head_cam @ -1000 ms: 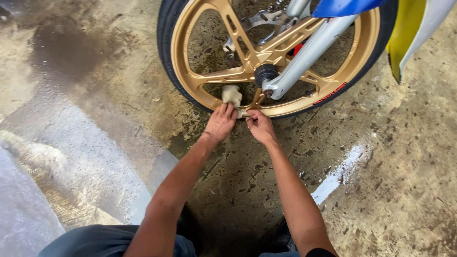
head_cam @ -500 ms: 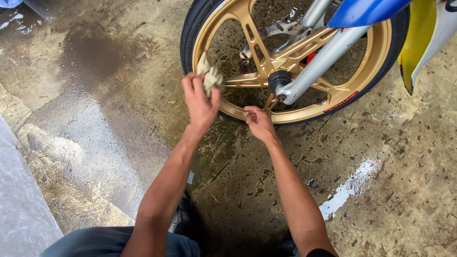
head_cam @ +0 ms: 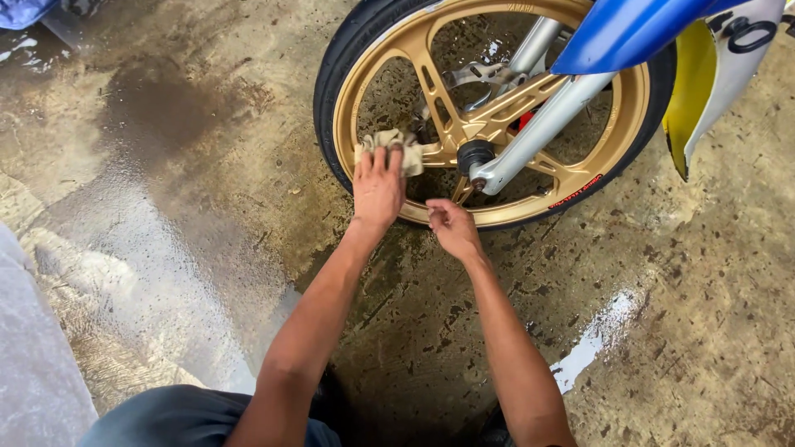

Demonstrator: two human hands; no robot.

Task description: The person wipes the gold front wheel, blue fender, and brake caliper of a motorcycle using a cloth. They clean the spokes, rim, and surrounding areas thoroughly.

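Head view looks down on us crouching over a wet concrete floor [head_cam: 190, 248], with the gold wheel [head_cam: 414, 74] of a motorbike filling the upper middle of the frame inside its black tyre [head_cam: 335, 58]. Our left hand [head_cam: 378, 186] is the one on the work: its fingers [head_cam: 383, 159] lie flat and pressed over a pale rag [head_cam: 389, 141], pinning it against the spoke that runs roughly level from the left part of the rim toward the hub [head_cam: 474, 155]. The rag sits just above and beyond the fingertips, toward the top of the frame, bunched rather than spread, touching the spoke and just left of the hub. Our right hand [head_cam: 451, 228] is lower and to the right, near the bottom stretch of the rim; its fingers are curled loosely, and we cannot tell whether they hold anything or only rest against the rim. So the left hand is clearly nearer the rag, and the spoke's long axis runs left to right across the picture, from the fingers toward the hub. A silver fork leg [head_cam: 551, 112] slants from the hub up to the upper right, under a blue mudguard [head_cam: 629, 29], with a yellow and white panel [head_cam: 704, 91] at the right edge. Puddles shine at lower right and along the left side of the floor.
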